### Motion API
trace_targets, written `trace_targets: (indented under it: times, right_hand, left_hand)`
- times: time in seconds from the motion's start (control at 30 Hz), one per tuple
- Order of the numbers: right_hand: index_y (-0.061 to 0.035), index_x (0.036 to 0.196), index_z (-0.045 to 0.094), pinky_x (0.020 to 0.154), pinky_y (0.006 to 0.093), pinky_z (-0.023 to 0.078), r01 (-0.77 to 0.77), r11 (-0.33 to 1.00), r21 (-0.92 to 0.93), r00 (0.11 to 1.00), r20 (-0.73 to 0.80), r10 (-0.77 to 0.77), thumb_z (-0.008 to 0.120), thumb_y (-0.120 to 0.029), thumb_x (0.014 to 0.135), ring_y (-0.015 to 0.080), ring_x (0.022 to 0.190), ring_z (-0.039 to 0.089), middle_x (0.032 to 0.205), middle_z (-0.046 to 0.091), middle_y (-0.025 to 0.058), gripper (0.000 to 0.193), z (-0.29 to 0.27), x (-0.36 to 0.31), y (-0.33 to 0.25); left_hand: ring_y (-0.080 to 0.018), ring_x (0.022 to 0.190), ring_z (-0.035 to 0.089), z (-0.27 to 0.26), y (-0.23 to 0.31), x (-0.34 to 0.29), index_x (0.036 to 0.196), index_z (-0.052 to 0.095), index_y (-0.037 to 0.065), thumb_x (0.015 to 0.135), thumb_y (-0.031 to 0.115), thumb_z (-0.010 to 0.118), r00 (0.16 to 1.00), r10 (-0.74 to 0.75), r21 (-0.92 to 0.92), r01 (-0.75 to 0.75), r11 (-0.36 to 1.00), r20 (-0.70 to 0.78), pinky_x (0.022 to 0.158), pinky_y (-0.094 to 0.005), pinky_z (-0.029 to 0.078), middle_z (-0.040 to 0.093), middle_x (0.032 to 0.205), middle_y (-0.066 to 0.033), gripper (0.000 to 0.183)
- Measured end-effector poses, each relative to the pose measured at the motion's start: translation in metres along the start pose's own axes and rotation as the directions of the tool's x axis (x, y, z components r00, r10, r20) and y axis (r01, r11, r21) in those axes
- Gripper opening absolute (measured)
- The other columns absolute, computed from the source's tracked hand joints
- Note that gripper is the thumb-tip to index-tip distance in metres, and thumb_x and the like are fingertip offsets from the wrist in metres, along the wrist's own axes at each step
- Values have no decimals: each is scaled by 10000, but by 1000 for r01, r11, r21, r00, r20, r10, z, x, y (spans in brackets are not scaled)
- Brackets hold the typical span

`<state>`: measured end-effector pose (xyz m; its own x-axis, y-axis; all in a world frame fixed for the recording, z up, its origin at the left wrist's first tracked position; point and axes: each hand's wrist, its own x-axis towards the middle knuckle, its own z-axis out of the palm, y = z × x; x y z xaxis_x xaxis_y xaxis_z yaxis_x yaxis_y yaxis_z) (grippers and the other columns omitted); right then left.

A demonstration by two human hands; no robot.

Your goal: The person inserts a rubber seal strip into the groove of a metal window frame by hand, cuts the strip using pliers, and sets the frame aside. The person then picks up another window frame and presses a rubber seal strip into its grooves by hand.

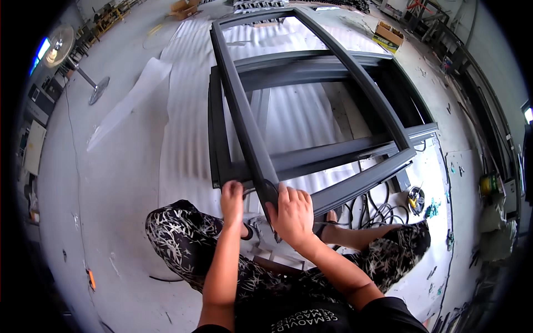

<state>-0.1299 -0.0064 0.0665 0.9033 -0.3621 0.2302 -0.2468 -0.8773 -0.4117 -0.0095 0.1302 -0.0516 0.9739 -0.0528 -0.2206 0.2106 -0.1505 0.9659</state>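
A dark grey window frame point(254, 133) lies tilted across a stack of similar frames point(220, 139), its near corner just in front of me. My right hand point(293, 215) grips that near corner, fingers over the profile and thumb along its left side. Left of the corner, my left hand point(232, 201) is closed with its fingers curled. A thin dark piece shows between this hand and the frame, but I cannot make out what the fingers hold. Part of the corner is hidden beneath my right hand.
Wavy white sheeting point(186, 111) lies under the frames. Black cable point(383, 213) coils at the right, near a small round container point(415, 200). A standing fan point(61, 47) is at the far left, an open cardboard box point(388, 36) at the far right. A small stool point(275, 260) stands between my legs.
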Motion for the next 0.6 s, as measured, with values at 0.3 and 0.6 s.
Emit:
trace_targets:
  times: [0.3, 0.6]
  right_hand:
    - [-79, 1036, 585, 705, 382, 499, 29, 996, 87, 993, 115, -39, 630, -91, 771, 280, 853, 597, 850, 551, 100, 269, -23, -91, 0]
    - [9, 1063, 548, 706, 358, 512, -206, 697, 687, 979, 140, 151, 759, -144, 800, 281, 768, 635, 867, 628, 144, 370, 34, -105, 29]
  left_hand:
    - [-176, 798, 653, 22, 23, -28, 1148, 589, 44, 983, 314, 535, 921, -310, -322, 376, 869, 236, 740, -329, 539, 660, 928, -52, 322]
    - [-157, 771, 646, 31, 24, -14, 1171, 617, 42, 949, 313, 601, 911, -318, -341, 396, 853, 263, 716, -317, 536, 673, 909, -35, 351]
